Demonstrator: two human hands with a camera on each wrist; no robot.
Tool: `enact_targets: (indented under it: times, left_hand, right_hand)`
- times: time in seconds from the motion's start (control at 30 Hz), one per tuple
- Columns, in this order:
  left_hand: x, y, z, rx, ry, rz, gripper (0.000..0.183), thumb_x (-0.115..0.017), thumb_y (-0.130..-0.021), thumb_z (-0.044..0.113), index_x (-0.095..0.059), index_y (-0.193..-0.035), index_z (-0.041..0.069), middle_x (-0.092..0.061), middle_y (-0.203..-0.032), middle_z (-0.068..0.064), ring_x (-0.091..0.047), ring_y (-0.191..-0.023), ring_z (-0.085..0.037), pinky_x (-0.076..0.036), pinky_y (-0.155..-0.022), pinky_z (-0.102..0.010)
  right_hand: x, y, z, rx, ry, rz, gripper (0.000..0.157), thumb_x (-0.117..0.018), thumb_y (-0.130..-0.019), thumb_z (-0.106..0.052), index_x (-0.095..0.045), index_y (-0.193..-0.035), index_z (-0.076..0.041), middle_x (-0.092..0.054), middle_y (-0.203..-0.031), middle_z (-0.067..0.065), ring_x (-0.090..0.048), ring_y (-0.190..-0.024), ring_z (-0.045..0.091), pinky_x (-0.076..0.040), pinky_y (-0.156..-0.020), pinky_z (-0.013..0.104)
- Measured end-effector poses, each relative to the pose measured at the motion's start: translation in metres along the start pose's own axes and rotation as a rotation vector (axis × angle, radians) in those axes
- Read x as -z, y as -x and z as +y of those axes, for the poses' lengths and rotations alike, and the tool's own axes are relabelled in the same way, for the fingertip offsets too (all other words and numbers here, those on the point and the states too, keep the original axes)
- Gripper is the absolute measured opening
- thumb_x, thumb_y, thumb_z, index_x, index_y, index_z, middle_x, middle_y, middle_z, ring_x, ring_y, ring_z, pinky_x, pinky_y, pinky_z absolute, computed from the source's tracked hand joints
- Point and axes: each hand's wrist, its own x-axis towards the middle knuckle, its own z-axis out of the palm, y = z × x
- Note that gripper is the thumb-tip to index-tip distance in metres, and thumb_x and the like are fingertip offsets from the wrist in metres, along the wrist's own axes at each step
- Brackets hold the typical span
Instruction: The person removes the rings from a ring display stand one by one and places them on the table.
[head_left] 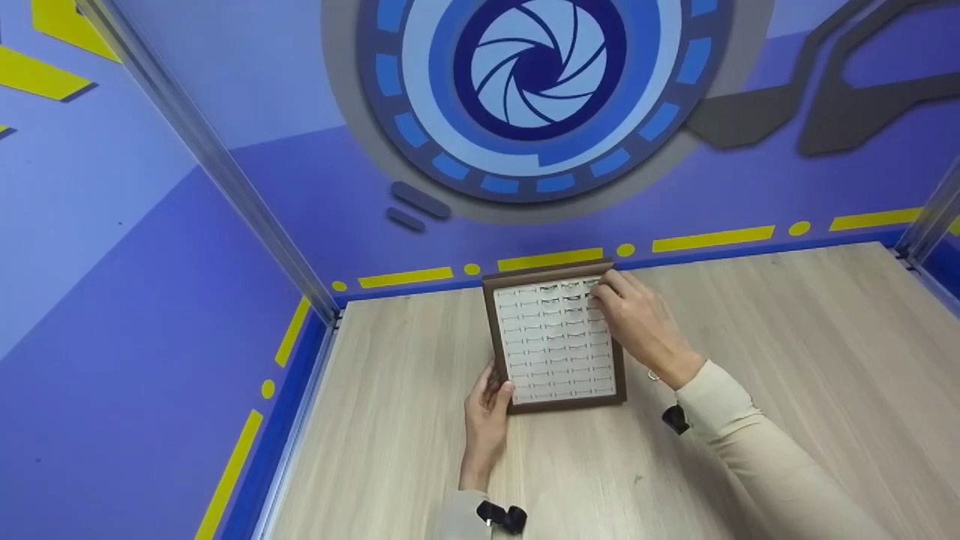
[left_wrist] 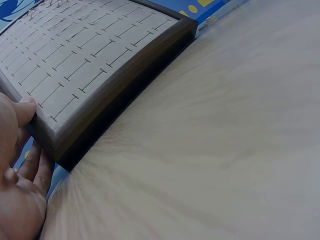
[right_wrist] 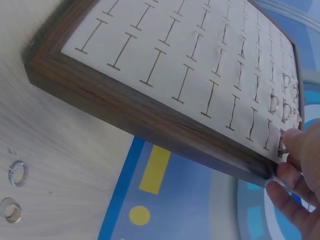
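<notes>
A ring display board (head_left: 562, 375) with a brown wooden frame and a white slotted pad leans up from the table. My left hand (head_left: 486, 424) grips its lower left corner, thumb on the front edge and fingers behind. At the upper right corner, my right hand (head_left: 641, 315) pinches a ring (right_wrist: 282, 144) at a slot of the pad; the fingers partly hide it. Several rings, among them a silver ring (right_wrist: 274, 103), sit in the slots beside that hand. Lower slots on the pad hold nothing.
Two loose rings lie on the wooden table (head_left: 397, 420): a textured silver ring (right_wrist: 18, 173) and a smooth wide ring (right_wrist: 11, 210). A blue printed wall panel (head_left: 300, 187) rises behind the board, and another stands along the left side with a metal post at the corner.
</notes>
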Motion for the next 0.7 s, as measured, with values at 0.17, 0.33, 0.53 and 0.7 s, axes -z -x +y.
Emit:
enact_targets:
  times: [0.17,0.33,0.53,0.7]
  left_hand:
    - [0.0003,0.0018,0.0120,-0.005,0.007,-0.008,0.054,-0.056,-0.099,-0.002,-0.036,-0.148,-0.009,-0.056,-0.137,-0.026,-0.057,-0.125,-0.036,-0.049,-0.106,-0.031]
    - [0.0001,0.0010,0.0123,-0.012,0.007,-0.008,0.053,-0.056,-0.099,-0.002,-0.037,-0.148,-0.009,-0.057,-0.136,-0.025,-0.058,-0.125,-0.034,-0.050,-0.105,-0.030]
    - [0.0005,0.0010,0.0126,-0.005,0.004,-0.005,0.053,-0.057,-0.099,-0.001,-0.037,-0.148,-0.009,-0.058,-0.136,-0.024,-0.058,-0.124,-0.032,-0.050,-0.104,-0.029]
    - [0.0011,0.0006,0.0139,0.000,-0.002,-0.006,0.053,-0.057,-0.099,-0.001,-0.038,-0.148,-0.007,-0.058,-0.136,-0.023,-0.058,-0.124,-0.032,-0.050,-0.105,-0.030]
  right_hand:
    - [0.0028,0.0009,0.0007,0.007,-0.018,-0.008,0.005,-0.068,-0.091,0.002,-0.068,-0.096,0.003,-0.059,-0.090,0.010,-0.055,-0.077,0.027,-0.052,-0.058,0.037]
    - [0.0039,0.0013,0.0018,0.023,-0.043,0.006,0.004,-0.068,-0.091,0.001,-0.067,-0.095,0.002,-0.059,-0.091,0.010,-0.056,-0.076,0.026,-0.053,-0.061,0.038]
    - [0.0034,0.0024,0.0040,0.047,-0.047,0.026,0.006,-0.062,-0.096,-0.001,-0.065,-0.094,0.003,-0.059,-0.091,0.011,-0.057,-0.078,0.026,-0.054,-0.063,0.038]
    - [0.0035,0.0035,0.0059,0.055,-0.066,0.022,0.007,-0.061,-0.097,-0.001,-0.065,-0.094,0.004,-0.060,-0.093,0.012,-0.058,-0.079,0.027,-0.055,-0.065,0.038]
